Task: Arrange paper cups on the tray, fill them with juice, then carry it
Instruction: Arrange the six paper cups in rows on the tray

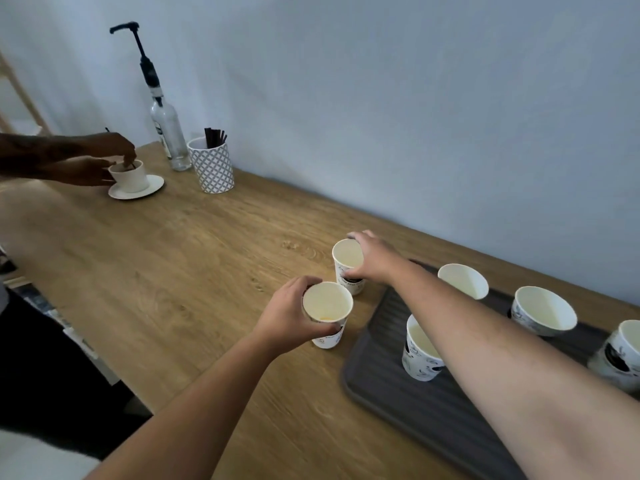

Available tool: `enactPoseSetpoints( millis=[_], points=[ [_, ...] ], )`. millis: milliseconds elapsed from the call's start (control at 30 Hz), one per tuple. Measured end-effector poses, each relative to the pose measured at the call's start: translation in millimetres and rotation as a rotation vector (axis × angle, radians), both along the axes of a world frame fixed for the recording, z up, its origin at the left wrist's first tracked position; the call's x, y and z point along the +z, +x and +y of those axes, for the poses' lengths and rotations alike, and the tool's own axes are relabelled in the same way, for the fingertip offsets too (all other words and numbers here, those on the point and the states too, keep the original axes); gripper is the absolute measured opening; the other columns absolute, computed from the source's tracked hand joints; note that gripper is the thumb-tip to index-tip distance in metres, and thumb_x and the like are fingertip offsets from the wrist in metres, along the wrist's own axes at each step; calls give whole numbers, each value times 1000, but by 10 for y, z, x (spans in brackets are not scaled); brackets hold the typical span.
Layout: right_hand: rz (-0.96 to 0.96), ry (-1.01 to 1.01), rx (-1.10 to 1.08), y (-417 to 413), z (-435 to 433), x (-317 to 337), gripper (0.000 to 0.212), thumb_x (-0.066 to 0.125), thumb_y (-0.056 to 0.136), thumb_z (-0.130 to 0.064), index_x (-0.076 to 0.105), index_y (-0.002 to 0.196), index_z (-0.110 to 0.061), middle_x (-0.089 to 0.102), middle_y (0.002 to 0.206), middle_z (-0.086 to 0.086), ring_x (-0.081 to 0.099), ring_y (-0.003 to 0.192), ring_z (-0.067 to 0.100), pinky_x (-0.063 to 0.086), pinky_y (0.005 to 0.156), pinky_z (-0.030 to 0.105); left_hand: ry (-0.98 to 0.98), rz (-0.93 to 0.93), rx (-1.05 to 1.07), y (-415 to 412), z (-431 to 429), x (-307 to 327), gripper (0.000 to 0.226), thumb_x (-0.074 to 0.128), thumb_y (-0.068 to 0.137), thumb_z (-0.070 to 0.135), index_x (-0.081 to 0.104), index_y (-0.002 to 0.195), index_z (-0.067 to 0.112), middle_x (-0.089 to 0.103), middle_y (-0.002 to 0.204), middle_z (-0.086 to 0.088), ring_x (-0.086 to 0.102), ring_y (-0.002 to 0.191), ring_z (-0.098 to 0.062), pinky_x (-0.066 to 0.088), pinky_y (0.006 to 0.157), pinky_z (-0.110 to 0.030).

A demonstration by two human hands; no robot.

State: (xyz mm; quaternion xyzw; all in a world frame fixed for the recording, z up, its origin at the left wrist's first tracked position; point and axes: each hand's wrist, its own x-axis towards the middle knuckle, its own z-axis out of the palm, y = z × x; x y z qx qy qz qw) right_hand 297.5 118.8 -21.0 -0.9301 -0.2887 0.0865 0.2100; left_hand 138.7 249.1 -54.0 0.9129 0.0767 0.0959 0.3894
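Hands grip paper cups on the counter: my left hand wraps the near cup, my right hand the far cup, at nine o'clock of the tray.

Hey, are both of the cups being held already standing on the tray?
No. The left hand and right hand each grip a paper cup over the wooden counter, left of the tray.

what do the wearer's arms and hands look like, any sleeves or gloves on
Both forearms are bare up to the frame edge, no sleeves in view. The left hand and right hand have no gloves, and no rings, watch or bands show. Light hair shows on the right forearm.
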Motion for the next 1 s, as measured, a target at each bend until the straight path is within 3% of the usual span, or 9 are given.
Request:
enactPoseSetpoints(
  millis=[200, 300, 367, 500, 700, 900, 1000],
  points=[
    [-61, 80, -28, -134, -155, 358, 87, 79, 69, -32, 38, 143, -16, 41, 141, 5, 44, 128, 21, 35, 100, 28, 27, -38, 2, -24, 42, 268, 92, 66, 41, 62, 53, 122, 21, 57, 113, 10, 51, 103, -4, 35, 86, -15],
    [-98, 130, -69, -262, -325, 655, 83, 78, 70, -31, 38, 142, -16, 41, 139, 4, 44, 128, 19, 36, 102, 29, 61, -104, -31, -21, 8, 481, 84, 66, 41, 61, 56, 115, 23, 58, 108, 9, 52, 99, -6, 39, 85, -19],
    [-115, 163, -108, -353, -493, 803, 83, 78, 70, -31, 38, 142, -17, 41, 140, 3, 43, 128, 18, 35, 103, 29, 49, -126, -50, -15, -50, 617, 75, 72, 44, 57, 56, 111, 28, 57, 106, 10, 52, 98, -7, 42, 84, -22],
    [-159, 207, -209, -614, -945, 1041, 83, 78, 72, -33, 38, 143, -19, 39, 142, 3, 40, 131, 17, 32, 104, 27, 54, -218, -165, -21, -310, 861, 67, 85, 53, 40, 55, 112, 28, 56, 107, 10, 51, 101, -5, 37, 79, -13],
    [-213, 187, -433, -1112, -1787, 1160, 83, 78, 72, -35, 37, 143, -19, 38, 142, 3, 40, 131, 18, 31, 102, 26, -4, -290, -347, -39, -931, 1020, 62, 84, 58, 34, 53, 112, 26, 56, 109, 10, 51, 101, -7, 37, 82, -18],
    [-201, 119, -636, -1636, -2519, 1013, 84, 79, 70, -34, 39, 142, -17, 40, 139, 4, 44, 127, 20, 35, 99, 26, -1, -228, -524, -156, -1601, 920, 66, 81, 62, 35, 50, 120, 24, 53, 113, 11, 48, 103, -6, 35, 85, -19],
    [-174, 97, -696, -1810, -2782, 878, 84, 79, 69, -34, 40, 142, -17, 41, 138, 4, 46, 124, 20, 37, 92, 25, -18, -130, -558, -151, -1854, 781, 71, 81, 60, 40, 49, 122, 25, 54, 118, 8, 51, 110, -12, 43, 92, -29]
  ],
)
